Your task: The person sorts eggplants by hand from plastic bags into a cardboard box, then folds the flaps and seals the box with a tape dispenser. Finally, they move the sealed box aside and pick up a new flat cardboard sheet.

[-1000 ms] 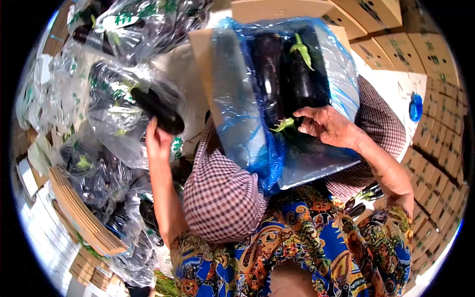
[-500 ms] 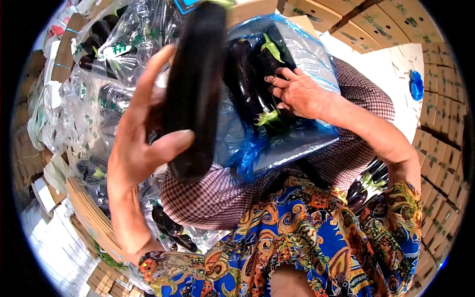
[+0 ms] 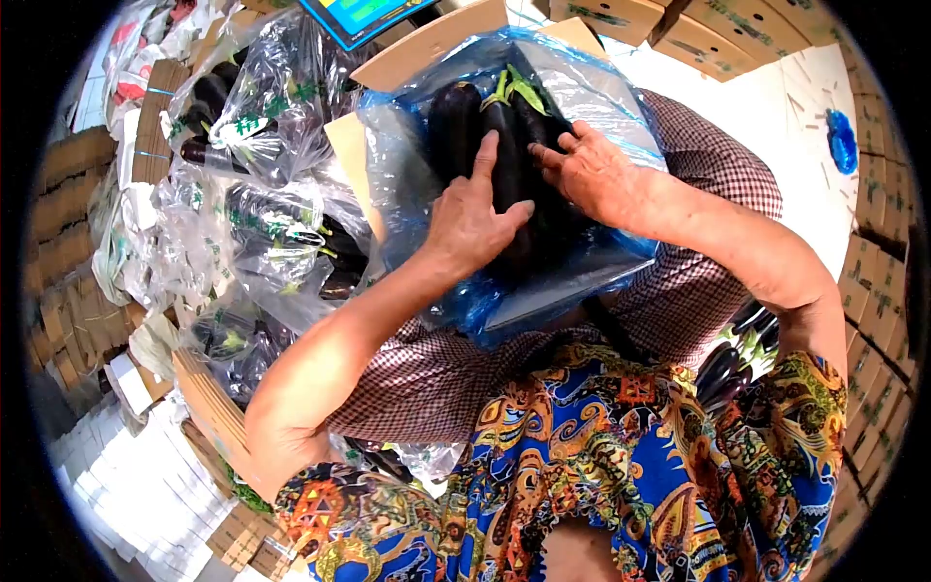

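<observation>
An open box lined with blue plastic film (image 3: 407,126) sits on my lap with dark purple eggplants inside. My left hand (image 3: 470,218) is on the middle eggplant (image 3: 502,145), index finger along its top and thumb across its side; the other fingers are hidden. This eggplant lies lengthwise, its green stem pointing away from me. Beside it on the left is another eggplant (image 3: 454,121). My right hand (image 3: 596,179) has bent fingers against the right-hand eggplant (image 3: 538,124), whose green cap faces the far side. Its lower part is covered by my hands.
Clear bags of eggplants (image 3: 281,116) are piled on the left. Beyond the box is a blue-framed screen (image 3: 364,15). Stacked cartons (image 3: 737,39) stand at the back and right. A blue plastic bundle (image 3: 842,144) lies on the pale floor; loose eggplants (image 3: 722,369) are beside my right leg.
My left hand has brought the raised eggplant down into the box, between the others. My right hand stays at the right-hand eggplant, its fingers now more bent.
</observation>
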A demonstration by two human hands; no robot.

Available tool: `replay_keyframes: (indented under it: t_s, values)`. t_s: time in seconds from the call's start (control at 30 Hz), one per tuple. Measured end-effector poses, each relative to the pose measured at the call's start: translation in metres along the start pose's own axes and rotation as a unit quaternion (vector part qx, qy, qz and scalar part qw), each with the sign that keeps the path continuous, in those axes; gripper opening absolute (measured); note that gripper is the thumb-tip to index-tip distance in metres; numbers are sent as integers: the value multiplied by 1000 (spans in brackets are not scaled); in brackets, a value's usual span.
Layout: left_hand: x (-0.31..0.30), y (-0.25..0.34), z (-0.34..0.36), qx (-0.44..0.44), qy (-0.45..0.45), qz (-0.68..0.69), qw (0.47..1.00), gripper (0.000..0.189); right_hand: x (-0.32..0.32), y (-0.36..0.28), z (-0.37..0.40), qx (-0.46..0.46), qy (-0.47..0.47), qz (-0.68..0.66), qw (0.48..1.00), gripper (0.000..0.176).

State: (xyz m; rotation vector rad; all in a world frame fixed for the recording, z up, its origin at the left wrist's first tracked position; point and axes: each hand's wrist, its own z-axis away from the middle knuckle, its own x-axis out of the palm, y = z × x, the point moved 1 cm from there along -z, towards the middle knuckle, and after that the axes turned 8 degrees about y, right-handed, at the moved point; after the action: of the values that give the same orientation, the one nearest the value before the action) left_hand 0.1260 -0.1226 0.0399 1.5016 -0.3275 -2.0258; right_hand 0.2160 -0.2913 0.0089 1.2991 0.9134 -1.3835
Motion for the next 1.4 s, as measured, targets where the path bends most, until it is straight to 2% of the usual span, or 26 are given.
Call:
replay_keyframes:
  t_s: [0.03,0.17,0.23,0.33,0.47,0.57,0.6,0.67,0.7,0.73,0.77,0.8,0.87,0.97,1.13,1.2,1.3,1.4]
  values:
    - [6,-2,-1,16,22,-23,999,86,-2,0,-1,3,-7,-8,1000,30]
    - [26,-16,-2,95,48,52,993,86,12,-3,1,0,49,40,998,30]
    - [20,-18,-7,108,25,41,993,86,6,-7,1,-16,48,80,996,29]
    - [16,-14,-6,77,-20,32,996,86,-1,-7,-5,-10,-67,28,997,26]
    - [14,-16,-6,71,-13,27,997,87,0,3,9,19,31,-72,997,26]
    - [-8,-9,-6,74,-60,-48,994,84,-18,8,13,45,91,-160,982,28]
    - [-23,-2,-2,94,-35,-47,994,73,-33,11,13,71,93,-198,973,28]
    - [-61,5,6,128,-8,24,991,64,-49,27,14,105,128,-261,951,28]
    - [-77,7,9,147,6,58,987,59,-64,34,16,137,116,-252,951,28]
    - [-90,10,13,139,46,85,986,49,-74,43,18,161,121,-271,941,28]
    - [-99,8,16,140,63,93,984,48,-79,54,21,184,127,-288,931,28]
    - [-108,4,18,139,79,103,982,47,-74,63,23,156,197,-291,923,24]
    - [-117,-3,20,102,116,129,980,42,-75,76,24,195,183,-303,915,27]
    - [-115,-29,12,68,166,148,973,42,-73,90,15,224,164,-305,911,29]
    - [-115,-62,6,47,230,59,970,43,-51,95,-3,247,155,-304,907,37]
    - [-116,-68,3,33,232,55,970,44,-46,96,-12,243,174,-296,907,40]
    - [-109,-81,-4,63,288,-13,956,50,-44,94,-20,256,194,-301,898,43]
    - [-107,-84,-11,62,286,-67,954,53,-38,96,-28,275,235,-313,878,47]
